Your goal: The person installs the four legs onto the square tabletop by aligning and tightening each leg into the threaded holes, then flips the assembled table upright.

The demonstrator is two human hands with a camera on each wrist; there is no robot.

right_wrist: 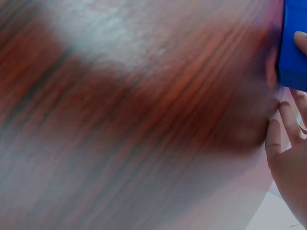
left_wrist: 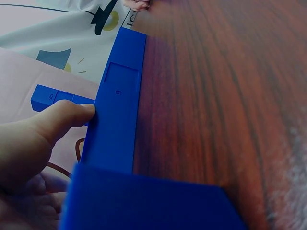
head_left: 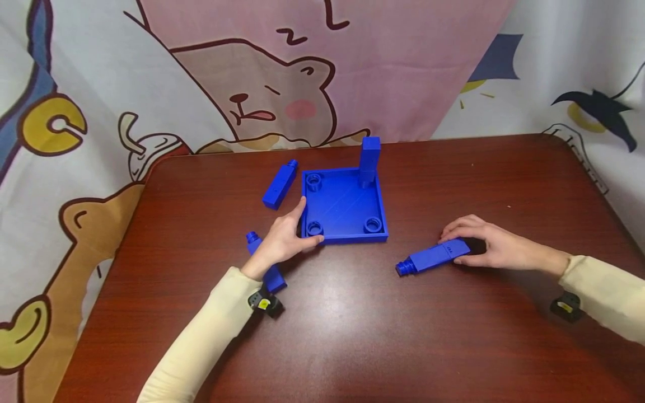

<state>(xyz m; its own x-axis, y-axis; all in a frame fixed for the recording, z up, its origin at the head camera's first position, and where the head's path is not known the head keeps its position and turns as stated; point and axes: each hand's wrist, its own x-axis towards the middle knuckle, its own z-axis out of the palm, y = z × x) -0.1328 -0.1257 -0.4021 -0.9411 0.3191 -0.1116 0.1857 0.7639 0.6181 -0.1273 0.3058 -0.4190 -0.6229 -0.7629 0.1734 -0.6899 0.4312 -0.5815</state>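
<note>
At tray [head_left: 345, 204] corner, left hand [head_left: 283, 238] splayed — tray could skid; right hand [head_left: 486, 244] pinches post [head_left: 430, 258] end — off-centre, may tilt.

The head view is evenly lit and mostly sharp, with a pale pool of glare low at centre on the worktop [head_left: 428, 347], suggesting light from overhead. A soft, dark shadow lies along the underside of the left sleeve [head_left: 201, 336], lower left, and the backdrop [head_left: 393, 67] is matte, without glare. The left wrist view is dimmer and cooler; the blue block [left_wrist: 153, 203] across its bottom is out of focus, while the tray [left_wrist: 115, 96] behind looks crisper, and whitish shine speckles the lower right. The right wrist view is the blurriest: washed-out glare at upper left, milky haze below, wood grain smeared.
</note>
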